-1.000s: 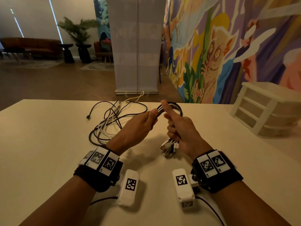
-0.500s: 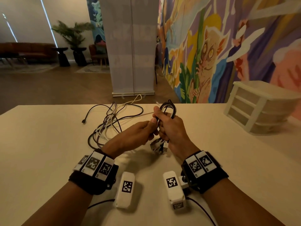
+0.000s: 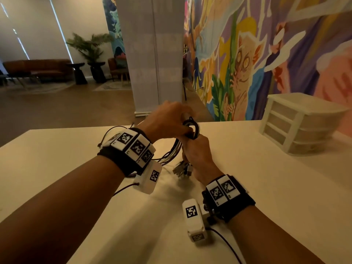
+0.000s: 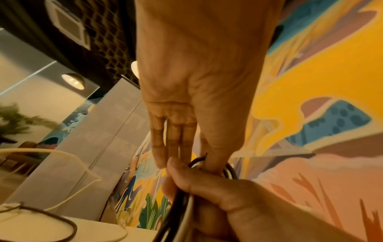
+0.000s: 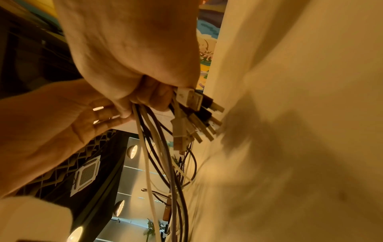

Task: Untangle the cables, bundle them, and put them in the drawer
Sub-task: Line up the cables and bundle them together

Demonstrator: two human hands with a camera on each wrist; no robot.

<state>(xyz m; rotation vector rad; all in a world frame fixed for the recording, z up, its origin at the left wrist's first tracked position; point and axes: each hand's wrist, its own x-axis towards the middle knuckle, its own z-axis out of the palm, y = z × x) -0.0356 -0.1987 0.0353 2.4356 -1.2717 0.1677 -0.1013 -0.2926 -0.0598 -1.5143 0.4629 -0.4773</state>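
Note:
A bundle of black and white cables [image 3: 192,128] stands looped above the table. My right hand [image 3: 193,149] grips it in a fist, with several USB plugs [image 3: 182,168] sticking out below; the right wrist view shows the plugs [image 5: 196,114] fanned out of the fist [image 5: 145,98]. My left hand [image 3: 182,125] is raised over the right one and pinches the top of the loop. In the left wrist view its thumb and forefinger [image 4: 209,161] hold a black strand while the other fingers stay straight. Loose strands [image 3: 171,153] trail left from the bundle under my left wrist.
A white three-drawer unit [image 3: 301,122] stands at the table's back right, its drawers closed. The beige table [image 3: 266,187] stretches between it and my hands. More slack cable [image 3: 109,130] lies behind my left wrist, towards the far edge.
My left hand has risen from beside the right hand to above it, carrying cable over the top of the loop. The right hand keeps its grip. The loose pile has become mostly hidden.

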